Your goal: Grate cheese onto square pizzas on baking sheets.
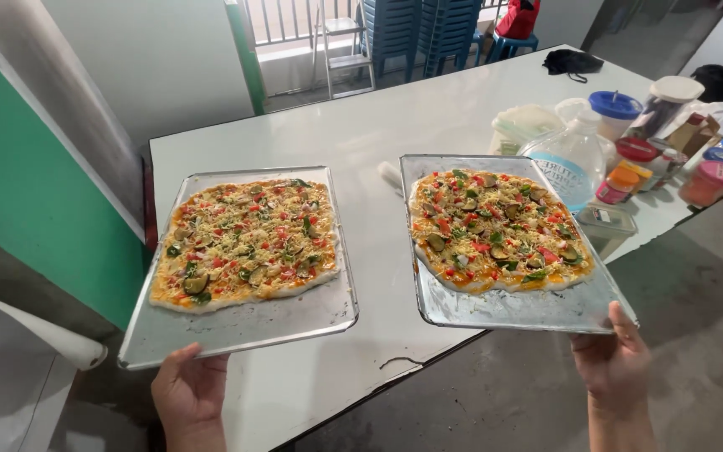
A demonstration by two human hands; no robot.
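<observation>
Each hand's fingers clamp a tray's near edge: left hand [187, 387] holding the left tray [236, 322], right hand [612, 362] the right tray [512, 308], both stretching away over the white worktop [378, 125].

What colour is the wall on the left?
Green wall, shown best in the head view.

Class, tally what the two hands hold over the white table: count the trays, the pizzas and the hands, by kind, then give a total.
Rectangular metal baking trays: 2
Uncooked topped pizzas: 2
Hands, left hand and right hand: 2
Total: 6
</observation>
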